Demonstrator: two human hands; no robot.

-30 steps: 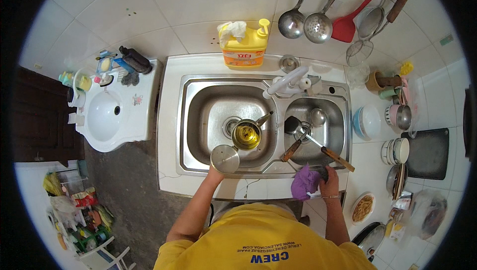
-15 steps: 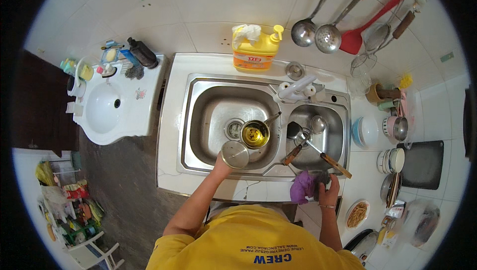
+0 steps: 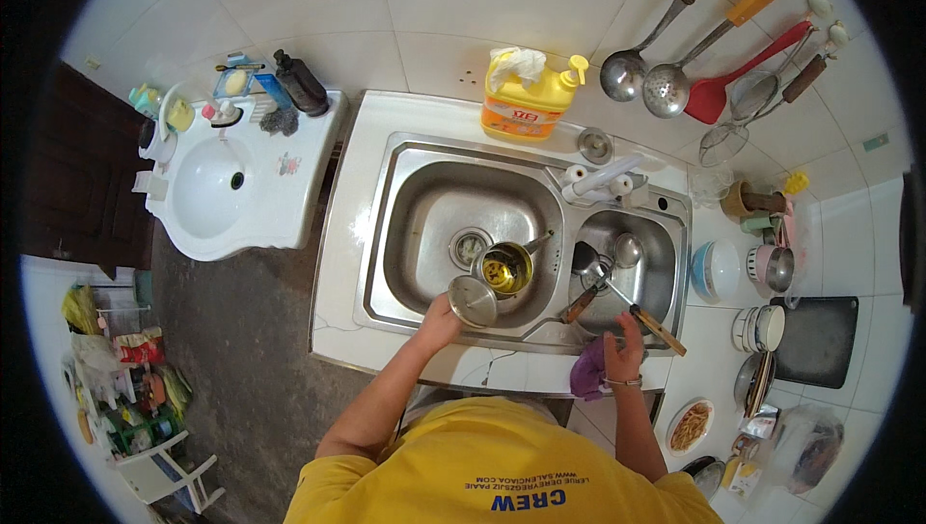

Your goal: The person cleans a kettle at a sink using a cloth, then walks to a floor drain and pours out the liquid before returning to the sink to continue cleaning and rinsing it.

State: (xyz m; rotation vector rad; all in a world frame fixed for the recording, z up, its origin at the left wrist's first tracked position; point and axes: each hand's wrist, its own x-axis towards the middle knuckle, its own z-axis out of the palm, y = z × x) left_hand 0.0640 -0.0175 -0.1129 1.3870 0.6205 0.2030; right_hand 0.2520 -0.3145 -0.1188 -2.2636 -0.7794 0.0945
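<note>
My left hand [image 3: 442, 321] grips a round metal lid [image 3: 473, 302] by its edge over the front rim of the larger sink basin [image 3: 424, 206]. Partly behind the lid, a small metal pot [image 3: 528, 268] holding yellowish liquid sits in that basin, its handle pointing up and right. My right hand [image 3: 622, 358] is over the counter's front edge, fingers stretched toward the smaller basin [image 3: 651, 268]. A crumpled purple cloth [image 3: 586, 374] lies right beside it; whether they touch I cannot tell. Wooden-handled utensils [image 3: 656, 328] and a ladle [image 3: 627, 251] rest in the smaller basin.
A yellow detergent jug [image 3: 526, 104] stands behind the sink near the white faucet [image 3: 603, 179]. Ladles [image 3: 624, 73] and strainers hang on the wall. Bowls [image 3: 719, 271], a black board [image 3: 818, 341] and a plate of food strips [image 3: 691, 427] crowd the right counter. A white washbasin [image 3: 203, 201] stands left.
My right hand has risen off the dark pad beside the purple cloth, and its fingers have straightened toward the utensil handles. My left hand still holds the lid near the pot. The view has shifted slightly.
</note>
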